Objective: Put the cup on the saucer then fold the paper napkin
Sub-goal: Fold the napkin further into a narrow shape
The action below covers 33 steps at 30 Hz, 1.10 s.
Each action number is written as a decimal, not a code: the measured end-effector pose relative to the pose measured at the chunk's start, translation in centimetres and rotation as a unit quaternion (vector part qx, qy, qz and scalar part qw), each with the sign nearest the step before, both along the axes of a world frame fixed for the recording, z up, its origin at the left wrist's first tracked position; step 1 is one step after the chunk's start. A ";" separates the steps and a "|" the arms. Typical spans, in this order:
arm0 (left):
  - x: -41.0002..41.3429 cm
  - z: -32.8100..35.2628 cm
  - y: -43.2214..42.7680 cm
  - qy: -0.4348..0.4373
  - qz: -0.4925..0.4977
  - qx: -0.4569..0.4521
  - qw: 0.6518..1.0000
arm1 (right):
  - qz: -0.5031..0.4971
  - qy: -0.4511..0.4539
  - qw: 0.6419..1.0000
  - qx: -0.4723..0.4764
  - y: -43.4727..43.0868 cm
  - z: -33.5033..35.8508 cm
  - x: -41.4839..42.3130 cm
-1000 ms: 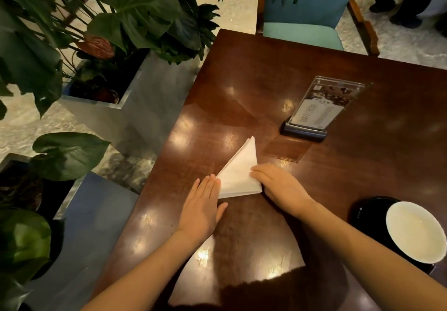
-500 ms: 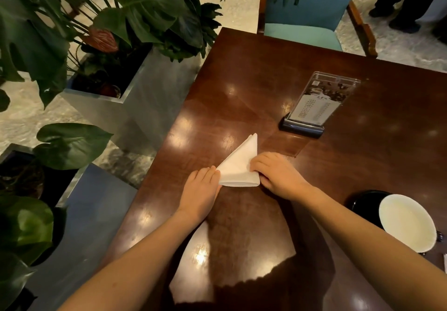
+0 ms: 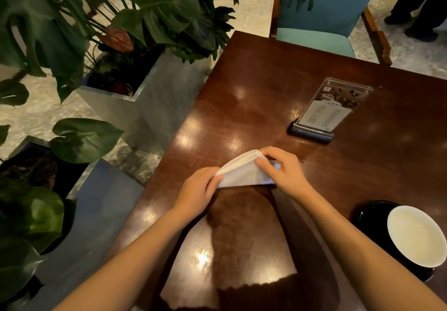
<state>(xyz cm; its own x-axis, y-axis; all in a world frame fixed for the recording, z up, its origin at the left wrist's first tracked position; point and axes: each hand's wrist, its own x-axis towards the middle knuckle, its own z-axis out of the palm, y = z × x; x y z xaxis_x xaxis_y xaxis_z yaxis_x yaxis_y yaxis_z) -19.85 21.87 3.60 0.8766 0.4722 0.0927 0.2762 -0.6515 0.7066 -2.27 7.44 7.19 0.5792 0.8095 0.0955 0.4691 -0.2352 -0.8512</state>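
Cup and saucer: we see the white cup [image 3: 416, 235] sitting on the black saucer [image 3: 370, 214] at the near right of the table [image 3: 266, 81], so we judge that part done.
Napkin: the paper napkin [image 3: 244, 172] is at the middle of the table between our hands, folded to a triangle, its far point being turned over toward us.
Left hand: our left hand [image 3: 197, 191] is curled, fingertips pinching the napkin's left corner.
Right hand: our right hand [image 3: 283, 170] is closed over the right end, thumb beneath and fingers on top of the turned flap.
Risk, skew: if we pull unevenly, the edges will probably not meet and the fold comes out crooked.
Risk, tear: thin paper pinched at both ends may rip if we tug apart.
Risk, spring-back: released before creasing, the flap would likely reopen.
Risk, cup: our right forearm passes near the cup; a wide elbow swing could knock it.
Bystander: the menu stand [image 3: 324, 112] stands well clear behind.
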 end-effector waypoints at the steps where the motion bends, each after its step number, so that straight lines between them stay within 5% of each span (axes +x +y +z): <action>1: -0.2 0.5 -0.4 -0.013 0.010 -0.028 0.999 | -0.005 0.027 1.000 0.007 0.0 0.4 -0.2; 6: -1.6 1.0 -3.8 0.011 0.072 -0.181 0.981 | -0.045 0.111 0.991 -0.050 -0.5 -0.4 -1.0; 11: -2.4 -2.2 -6.7 0.114 0.170 -0.220 0.954 | -0.060 -0.089 0.963 -0.248 -0.3 -5.4 -2.1; 14: -2.1 -2.0 -7.3 0.101 0.227 -0.251 0.936 | -0.185 -0.142 0.949 -0.213 1.1 -4.8 -3.6; 17: -1.8 -1.9 -7.8 0.108 0.249 -0.216 0.938 | -0.034 -0.183 0.963 -0.194 3.0 -4.3 -7.2; 20: -1.6 -2.0 -8.2 0.122 0.257 -0.174 0.943 | 0.086 -0.248 0.931 -0.254 2.6 -6.3 -9.5; 33: -1.7 -1.9 -8.2 0.161 0.234 -0.136 0.949 | 0.036 -0.302 0.883 -0.359 -6.0 -7.0 -2.1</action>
<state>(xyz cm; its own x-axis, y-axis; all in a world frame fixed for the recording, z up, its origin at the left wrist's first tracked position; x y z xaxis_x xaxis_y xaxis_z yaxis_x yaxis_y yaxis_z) -21.54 13.68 1.68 0.5274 0.7848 -0.3256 0.7206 -0.2101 0.6607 -4.33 1.43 0.16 0.5420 0.8201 -0.1835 0.8222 -0.5626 -0.0861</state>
